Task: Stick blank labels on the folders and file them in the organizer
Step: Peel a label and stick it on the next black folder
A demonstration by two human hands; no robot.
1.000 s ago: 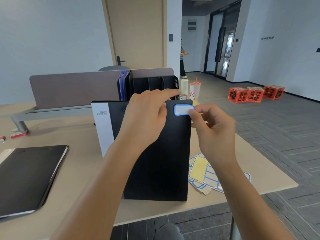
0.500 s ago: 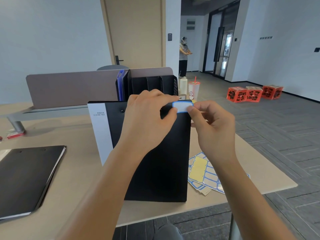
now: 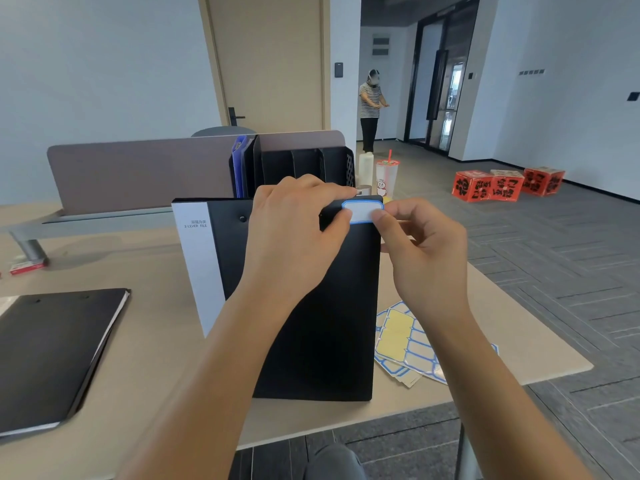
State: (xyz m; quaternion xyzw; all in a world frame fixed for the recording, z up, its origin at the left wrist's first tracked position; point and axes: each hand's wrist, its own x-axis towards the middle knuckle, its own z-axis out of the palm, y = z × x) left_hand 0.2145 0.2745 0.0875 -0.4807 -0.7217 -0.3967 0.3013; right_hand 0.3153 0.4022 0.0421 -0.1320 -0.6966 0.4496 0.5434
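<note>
A black lever folder [image 3: 325, 334] with a white spine stands upright on the desk in front of me. A blank white label with a blue border [image 3: 363, 210] lies at its top right corner. My left hand [image 3: 294, 233] grips the folder's top edge, its thumb pressing the label's left end. My right hand [image 3: 420, 251] pinches the label's right end at the folder's edge. A black mesh organizer [image 3: 304, 164] stands behind, with a blue folder [image 3: 239, 168] in its leftmost slot. Label sheets [image 3: 405, 344] lie to the right of the folder.
Another black folder [image 3: 52, 355] lies flat at the desk's left. A grey divider panel [image 3: 138, 171] runs behind the organizer. A bottle and a drink cup [image 3: 386, 178] stand right of the organizer. Red boxes [image 3: 505, 183] sit on the floor; a person [image 3: 370, 109] stands far back.
The label has moved from beside the folder's corner onto its top right face. My left thumb now presses its left end, and the person at the back has stepped into view.
</note>
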